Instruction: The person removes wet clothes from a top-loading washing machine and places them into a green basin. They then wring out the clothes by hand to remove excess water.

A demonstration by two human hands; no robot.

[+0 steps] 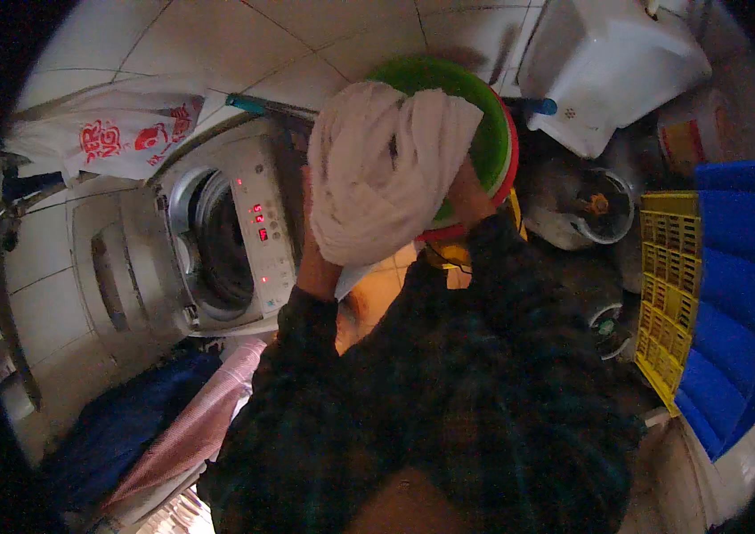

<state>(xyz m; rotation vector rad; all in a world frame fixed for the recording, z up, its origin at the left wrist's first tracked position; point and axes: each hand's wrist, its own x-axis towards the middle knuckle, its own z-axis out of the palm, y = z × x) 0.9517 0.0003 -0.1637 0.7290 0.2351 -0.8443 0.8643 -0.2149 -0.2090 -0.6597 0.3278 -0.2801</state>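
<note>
A bundled pale cloth [384, 180] is held up between my two hands. My left hand [316, 257] supports it from the left side, with most of the fingers hidden behind the fabric. On the other side my right hand [469, 190] grips the bundle, its fingers also largely covered. Behind and partly beneath the cloth are stacked round plastic basins, a green one [492, 127] inside a red-rimmed one [514, 160]. To the left stands a top-loading washing machine [281, 267] with its lid [110, 267] raised, its drum [220, 247] exposed and red digits lit on the panel.
A white plastic bag [130, 133] with red print lies behind the machine. At upper right is a white sink [618, 73], with gas cylinders [551, 207] below. Yellow crates [668, 287] and blue containers [731, 300] stand right. Pink fabric [197, 434] hangs lower left.
</note>
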